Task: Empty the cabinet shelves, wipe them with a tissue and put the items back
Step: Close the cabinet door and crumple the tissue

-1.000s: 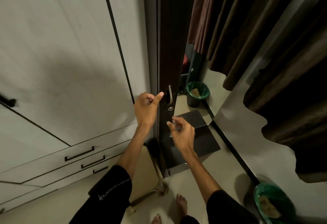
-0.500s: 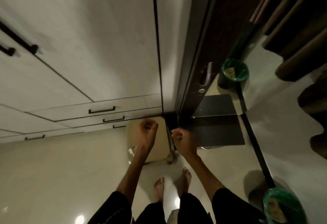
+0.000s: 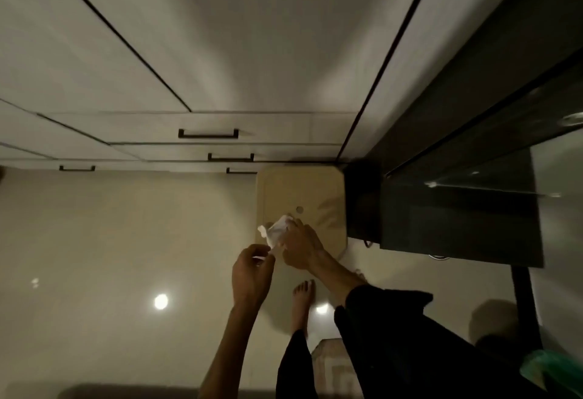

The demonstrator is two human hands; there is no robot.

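Observation:
A crumpled white tissue [image 3: 275,232] lies on the front edge of a beige stool [image 3: 301,192] that stands on the floor. My right hand [image 3: 301,248] reaches down and its fingers close on the tissue. Just left of it my left hand [image 3: 252,275] pinches a thin strip at the tissue's lower corner. The white cabinet [image 3: 195,51] fills the upper view, its doors and drawers all closed. A dark door [image 3: 473,121] with a mirror panel stands to the right of the stool.
Three black drawer handles [image 3: 208,133] sit low on the cabinet front. The glossy floor [image 3: 110,256] reflects ceiling lights. My bare foot [image 3: 302,301] stands below the stool. A green-lined bin [image 3: 555,370] is at the lower right, and a patterned mat [image 3: 331,367] lies near the bottom.
My view has tilted from the dark door down to the floor. Both hands left the door handle and dropped to the stool, and now hold the tissue there.

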